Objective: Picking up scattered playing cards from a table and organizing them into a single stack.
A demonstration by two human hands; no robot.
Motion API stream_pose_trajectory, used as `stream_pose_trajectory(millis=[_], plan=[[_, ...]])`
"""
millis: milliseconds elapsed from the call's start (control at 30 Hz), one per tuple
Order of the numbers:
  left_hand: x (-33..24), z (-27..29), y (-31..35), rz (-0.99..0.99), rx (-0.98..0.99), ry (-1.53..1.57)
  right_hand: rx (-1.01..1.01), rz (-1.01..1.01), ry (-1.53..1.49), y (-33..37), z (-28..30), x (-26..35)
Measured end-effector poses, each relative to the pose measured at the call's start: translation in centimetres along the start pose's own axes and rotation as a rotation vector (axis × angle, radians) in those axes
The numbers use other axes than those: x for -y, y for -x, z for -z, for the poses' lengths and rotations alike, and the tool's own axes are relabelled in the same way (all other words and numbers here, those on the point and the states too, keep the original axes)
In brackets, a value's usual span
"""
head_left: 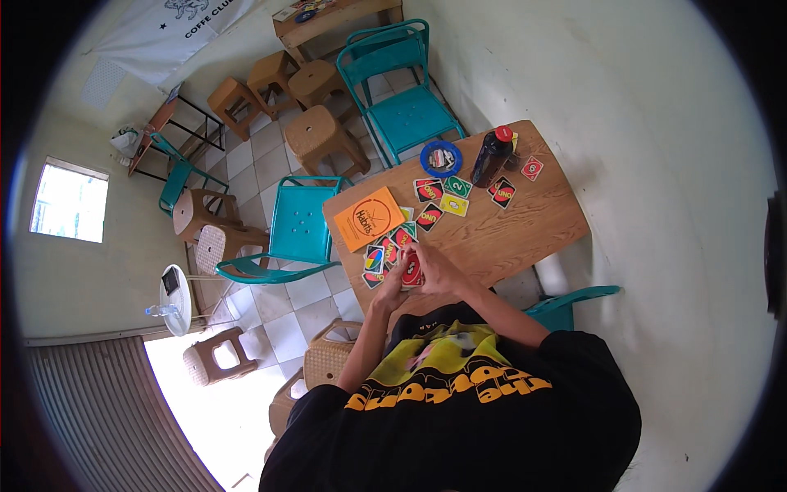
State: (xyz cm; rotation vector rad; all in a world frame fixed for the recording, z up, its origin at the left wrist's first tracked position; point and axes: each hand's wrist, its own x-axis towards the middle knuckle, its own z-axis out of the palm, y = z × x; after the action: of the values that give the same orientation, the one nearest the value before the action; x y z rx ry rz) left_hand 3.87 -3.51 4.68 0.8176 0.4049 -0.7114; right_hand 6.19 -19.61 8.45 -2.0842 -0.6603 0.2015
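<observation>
Both hands meet over the near left part of the wooden table [525, 205]. My left hand [392, 284] is closed around the left side of some playing cards [411, 271], with a red card face on top. From the other side, my right hand [436, 272] curls its fingers over the same cards; how many there are is hidden. Loose cards lie just beyond my left hand, among them a black card with a coloured oval [374, 259]. More are spread over the middle, including a yellow card [454, 205] and a green card [457, 187].
An orange book [369, 219] lies at the table's left edge. Toward the far end stand a blue ashtray [441, 159] and a dark bottle with a red cap [493, 156]. Teal chairs [302, 221] and brown plastic stools [324, 138] fill the floor. A wall [656, 164] rises at right.
</observation>
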Motion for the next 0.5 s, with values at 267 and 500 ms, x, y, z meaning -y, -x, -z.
stream_pose_trajectory(millis=[267, 500], plan=[[-0.9, -2.2, 0.3, 0.003, 0.092, 0.128, 0.058, 0.102, 0.084, -0.1, 2.0, -0.1], [0.0, -0.2, 0.0, -0.056, 0.137, 0.136, 0.106, 0.102, -0.009, -0.1, 2.8, 1.2]])
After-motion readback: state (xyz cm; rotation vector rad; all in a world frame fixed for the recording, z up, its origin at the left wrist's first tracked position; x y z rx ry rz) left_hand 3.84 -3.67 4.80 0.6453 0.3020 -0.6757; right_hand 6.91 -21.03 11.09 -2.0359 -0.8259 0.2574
